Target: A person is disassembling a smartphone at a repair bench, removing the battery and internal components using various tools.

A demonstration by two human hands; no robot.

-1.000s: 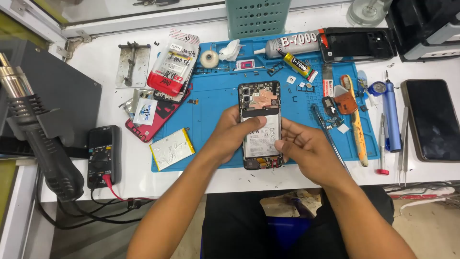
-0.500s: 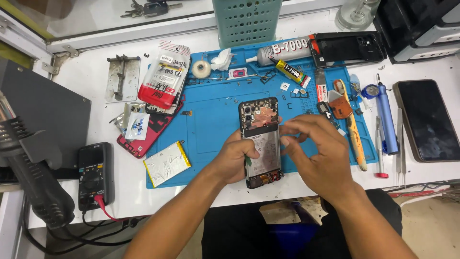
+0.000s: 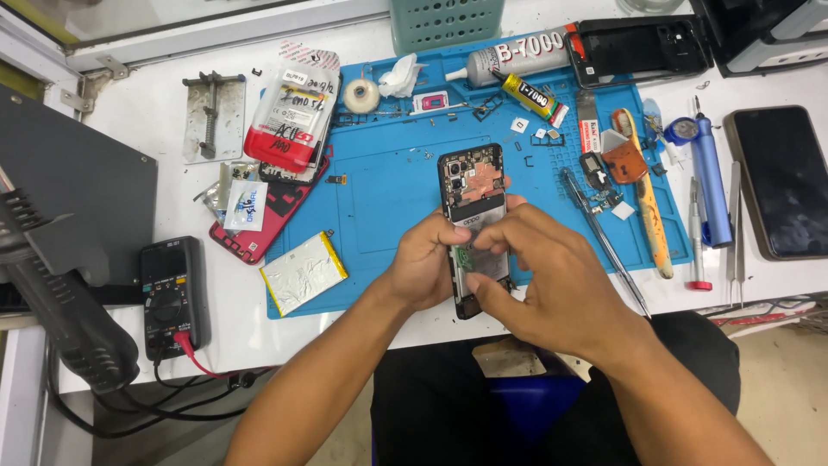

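Observation:
An opened black smartphone with its back cover off lies on the blue work mat, its circuit board and camera end pointing away from me. My left hand grips the phone's left edge near the lower half. My right hand covers the lower right of the phone, thumb and fingers pressed on its inside by the battery bay. The phone's lower part is largely hidden under both hands.
A silver battery lies at the mat's left edge. A multimeter and a hot-air handle sit at left. Glue tubes, tweezers, a blue screwdriver and a dark phone lie at right. A red phone frame holds packets.
My right hand has slid down from the phone's right edge onto its lower inside. The left hand's grip has shifted lower along the left edge. The view has moved slightly.

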